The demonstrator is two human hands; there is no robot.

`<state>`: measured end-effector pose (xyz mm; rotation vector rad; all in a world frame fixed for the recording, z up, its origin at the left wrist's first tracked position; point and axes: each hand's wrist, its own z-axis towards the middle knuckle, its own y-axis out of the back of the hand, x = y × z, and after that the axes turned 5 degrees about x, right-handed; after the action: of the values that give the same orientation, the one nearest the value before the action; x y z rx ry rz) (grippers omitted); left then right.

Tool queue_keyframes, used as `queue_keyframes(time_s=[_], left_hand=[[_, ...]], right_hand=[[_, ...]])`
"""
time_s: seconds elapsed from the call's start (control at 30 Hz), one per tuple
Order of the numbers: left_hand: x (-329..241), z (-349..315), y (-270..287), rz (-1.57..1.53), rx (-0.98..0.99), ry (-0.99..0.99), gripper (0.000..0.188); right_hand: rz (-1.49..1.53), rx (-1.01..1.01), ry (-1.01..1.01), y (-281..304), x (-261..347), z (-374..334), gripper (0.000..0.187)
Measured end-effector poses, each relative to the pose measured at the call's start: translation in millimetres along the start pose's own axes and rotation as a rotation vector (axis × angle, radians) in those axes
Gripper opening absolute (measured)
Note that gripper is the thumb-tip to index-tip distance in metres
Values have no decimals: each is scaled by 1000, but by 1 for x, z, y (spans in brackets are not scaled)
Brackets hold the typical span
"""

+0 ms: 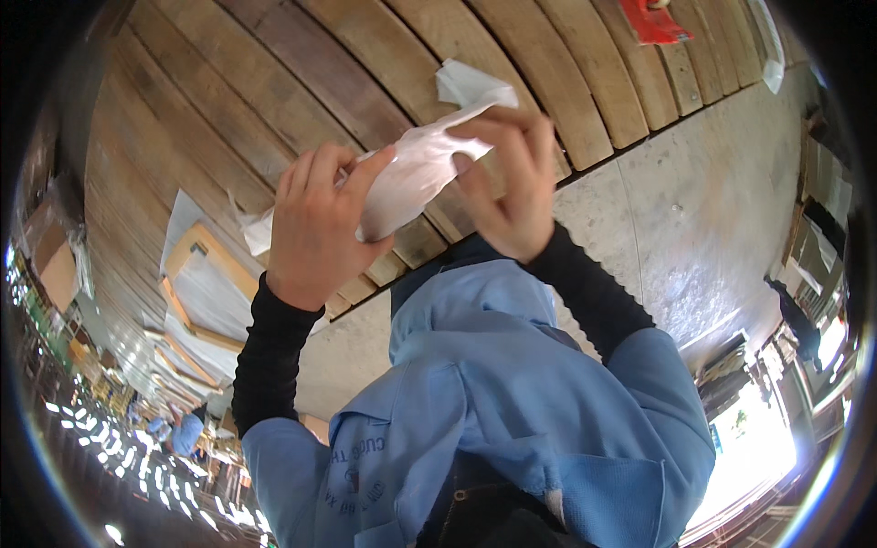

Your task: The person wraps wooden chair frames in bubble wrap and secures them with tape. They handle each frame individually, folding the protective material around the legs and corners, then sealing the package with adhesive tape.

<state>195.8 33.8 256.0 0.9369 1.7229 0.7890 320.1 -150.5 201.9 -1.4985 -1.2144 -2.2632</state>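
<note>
A crumpled, thin white sheet (411, 178), like wrapping paper, is held above a slatted wooden table (237, 100). My left hand (320, 215) is closed round its left part, thumb on top. Whether the sheet has something inside, I cannot tell. At its upper right, the curled fingers of my right hand (512, 187) pinch the edge, slightly smeared by motion. Beyond the sheet lies another white scrap (475, 85) on the slats. More white paper (258, 233) sticks out beside my left wrist.
A light wooden frame (178, 301) over white sheeting lies at the left. On the far right of the table sits a red packet (654, 22), with a white strip (773, 75) near the table end. Grey concrete floor (676, 201) stretches right. A person in blue (185, 434) is far left.
</note>
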Motion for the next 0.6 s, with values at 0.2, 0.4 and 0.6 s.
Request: queue_keyframes(time_s=[0.2, 0.4, 0.6], left_hand=[[6, 24, 13, -202, 49, 87, 79], [113, 116, 34, -905, 160, 10, 116], [242, 172, -9, -778, 137, 205, 118]], right_hand=[[-268, -548, -331, 51, -174, 46, 70], [183, -604, -253, 195, -421, 110, 144], [251, -472, -459, 160, -392, 140, 107]])
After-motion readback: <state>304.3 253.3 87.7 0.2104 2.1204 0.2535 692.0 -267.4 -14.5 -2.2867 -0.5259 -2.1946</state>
